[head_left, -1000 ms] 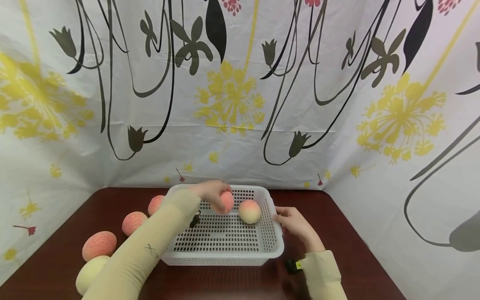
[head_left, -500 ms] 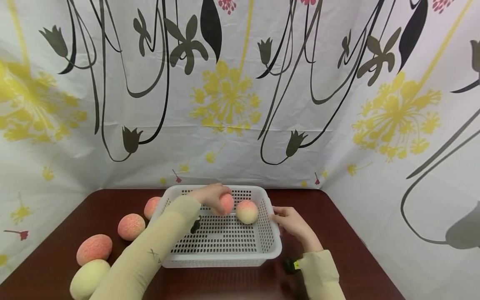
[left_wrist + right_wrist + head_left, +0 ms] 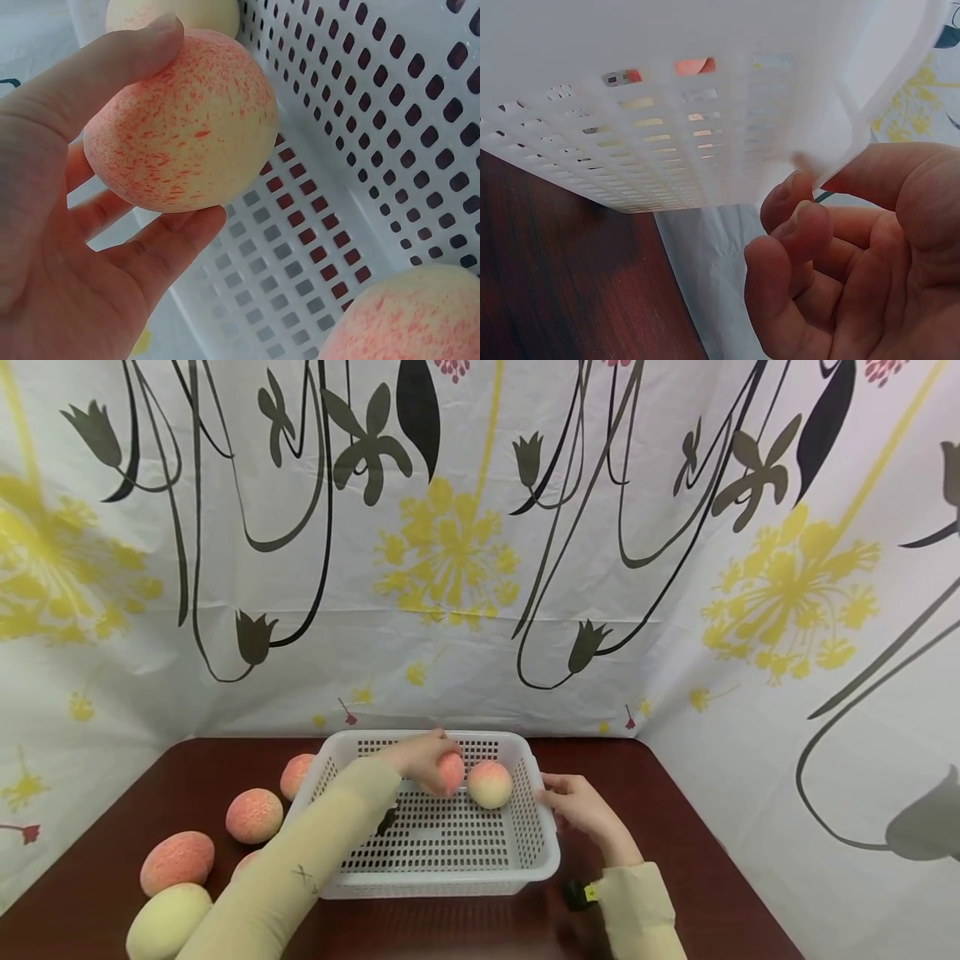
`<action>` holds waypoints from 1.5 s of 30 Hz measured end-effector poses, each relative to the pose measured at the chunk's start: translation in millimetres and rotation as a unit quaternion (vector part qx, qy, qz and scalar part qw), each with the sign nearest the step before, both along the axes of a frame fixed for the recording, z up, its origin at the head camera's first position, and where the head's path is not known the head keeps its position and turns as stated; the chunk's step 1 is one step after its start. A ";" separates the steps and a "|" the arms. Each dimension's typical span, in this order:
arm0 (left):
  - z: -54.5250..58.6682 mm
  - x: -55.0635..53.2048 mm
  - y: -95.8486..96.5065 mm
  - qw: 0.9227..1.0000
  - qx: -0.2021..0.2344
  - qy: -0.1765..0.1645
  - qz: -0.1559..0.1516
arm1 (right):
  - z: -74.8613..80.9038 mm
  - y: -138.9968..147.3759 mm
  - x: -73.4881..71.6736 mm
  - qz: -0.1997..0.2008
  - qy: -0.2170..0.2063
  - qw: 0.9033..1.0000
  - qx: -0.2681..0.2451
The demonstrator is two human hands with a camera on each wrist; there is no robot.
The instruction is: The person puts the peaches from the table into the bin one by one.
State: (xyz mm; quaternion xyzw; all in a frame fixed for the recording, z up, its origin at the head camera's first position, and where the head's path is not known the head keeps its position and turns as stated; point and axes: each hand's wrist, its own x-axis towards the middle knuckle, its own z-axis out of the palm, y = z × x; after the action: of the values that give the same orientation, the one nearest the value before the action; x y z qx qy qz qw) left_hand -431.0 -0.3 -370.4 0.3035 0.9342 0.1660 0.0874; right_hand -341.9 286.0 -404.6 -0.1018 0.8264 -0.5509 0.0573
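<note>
My left hand (image 3: 422,760) holds a pink and cream peach (image 3: 184,124), thumb on one side and fingers on the other, over the inside of a white perforated plastic basket (image 3: 435,883). A second peach (image 3: 490,785) sits in the basket, just right of the held one. Two more peaches show in the left wrist view, one pale peach (image 3: 202,13) beyond the held one and one peach (image 3: 420,322) at the lower right corner. On the basket's right side, my right hand (image 3: 581,806) grips the rim, its thumb at the edge and its fingers curled below.
Left of the basket on the dark red table (image 3: 420,931) lie several peaches, among them a pink peach (image 3: 177,862), another peach (image 3: 255,816) and a pale yellow one (image 3: 168,920). A patterned white curtain (image 3: 450,677) stands behind.
The held peach has moved slightly down and closer to the peach in the basket. The head view has shifted a little, and another peach now shows beside my left sleeve. My right hand stays at the rim.
</note>
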 end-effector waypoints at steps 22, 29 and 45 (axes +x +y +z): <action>-14.1 -2.1 6.6 1.000 -0.019 0.017 -0.005 | 2.9 1.8 0.2 0.005 0.017 1.000 0.007; -14.6 0.7 7.1 1.000 -0.011 0.010 -0.004 | -0.2 1.4 0.3 0.002 0.010 1.000 0.004; -23.8 -0.4 6.2 1.000 -0.016 0.008 -0.006 | 0.6 2.4 -1.0 0.017 0.021 1.000 0.014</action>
State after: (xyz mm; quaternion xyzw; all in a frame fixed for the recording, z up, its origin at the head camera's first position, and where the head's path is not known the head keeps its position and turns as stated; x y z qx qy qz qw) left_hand -431.5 5.9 -394.2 0.3092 0.9355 0.1483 0.0853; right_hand -343.0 288.4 -404.0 -0.1267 0.8329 -0.5363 0.0510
